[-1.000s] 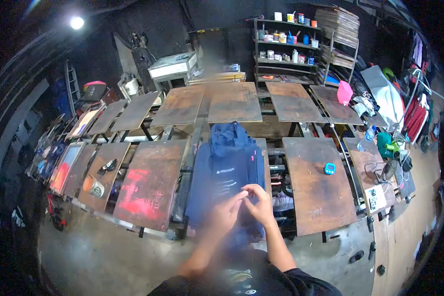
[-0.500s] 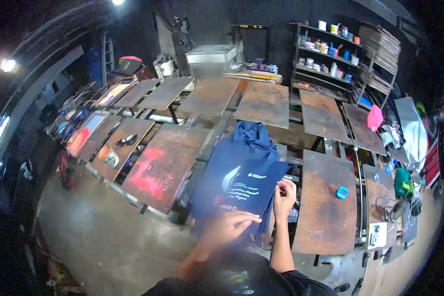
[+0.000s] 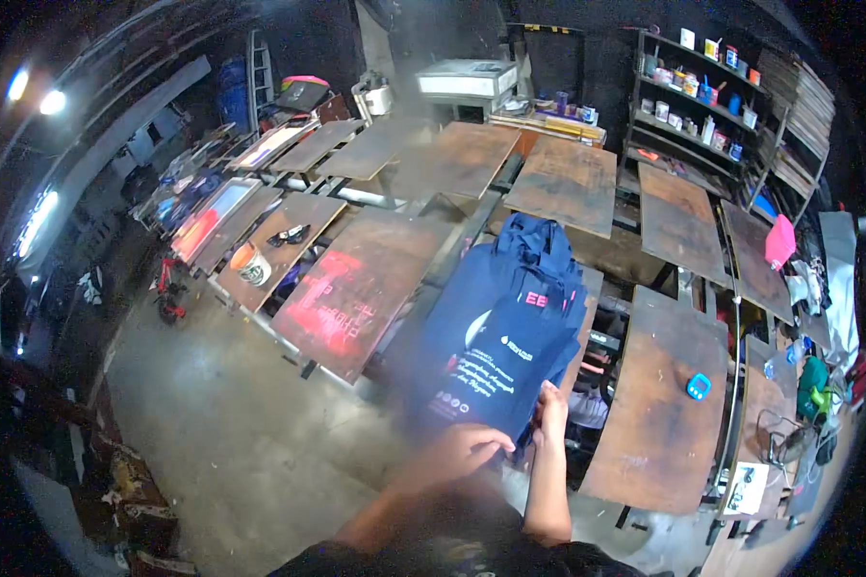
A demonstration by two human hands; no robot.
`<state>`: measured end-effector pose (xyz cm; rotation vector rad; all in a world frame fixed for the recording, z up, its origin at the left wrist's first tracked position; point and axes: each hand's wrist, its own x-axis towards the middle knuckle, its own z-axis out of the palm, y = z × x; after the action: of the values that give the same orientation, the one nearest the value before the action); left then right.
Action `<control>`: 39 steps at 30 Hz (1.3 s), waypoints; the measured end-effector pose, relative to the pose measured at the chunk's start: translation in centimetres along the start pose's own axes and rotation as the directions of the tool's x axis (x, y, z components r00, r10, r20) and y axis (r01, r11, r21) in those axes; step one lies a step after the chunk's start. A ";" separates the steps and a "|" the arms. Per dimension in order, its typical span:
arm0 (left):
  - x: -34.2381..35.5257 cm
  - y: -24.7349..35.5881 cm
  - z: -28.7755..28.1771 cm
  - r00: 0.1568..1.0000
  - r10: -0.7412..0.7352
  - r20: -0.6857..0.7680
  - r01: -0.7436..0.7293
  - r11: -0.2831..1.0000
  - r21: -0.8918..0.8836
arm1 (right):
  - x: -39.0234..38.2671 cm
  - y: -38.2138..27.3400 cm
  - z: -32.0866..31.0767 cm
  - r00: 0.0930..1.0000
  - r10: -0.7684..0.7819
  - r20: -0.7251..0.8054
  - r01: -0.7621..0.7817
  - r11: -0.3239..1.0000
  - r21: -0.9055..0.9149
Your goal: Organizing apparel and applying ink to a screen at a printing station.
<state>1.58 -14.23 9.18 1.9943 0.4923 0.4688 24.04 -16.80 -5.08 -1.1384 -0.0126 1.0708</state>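
Navy tote bag (image 3: 505,337), white print on front, lies on a board in the middle of the bench (image 3: 659,404). Right hand (image 3: 551,412) pinches its lower edge; left hand (image 3: 462,450), fingers curled, rests on the bottom hem. Blue timer (image 3: 700,386) sits well apart to the right; paint tub (image 3: 252,264) far left.

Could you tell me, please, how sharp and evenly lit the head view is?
Head view: fisheye bends the brown metal pallets toward a dark rim; two bright lamps flare at upper left; the left hand is motion-blurred, while the right hand gripping the navy printed fabric bag looks sharper.
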 end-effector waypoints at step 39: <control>-39.8 -9.5 -15.1 0.370 -0.572 -0.732 -0.016 0.784 -0.620 | -34.6 24.6 28.8 0.448 -0.167 0.878 0.832 0.437 -0.341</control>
<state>-41.20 -19.98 2.58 0.8713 1.2239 1.3235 -25.67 -19.68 7.40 -1.1652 -1.6160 0.7972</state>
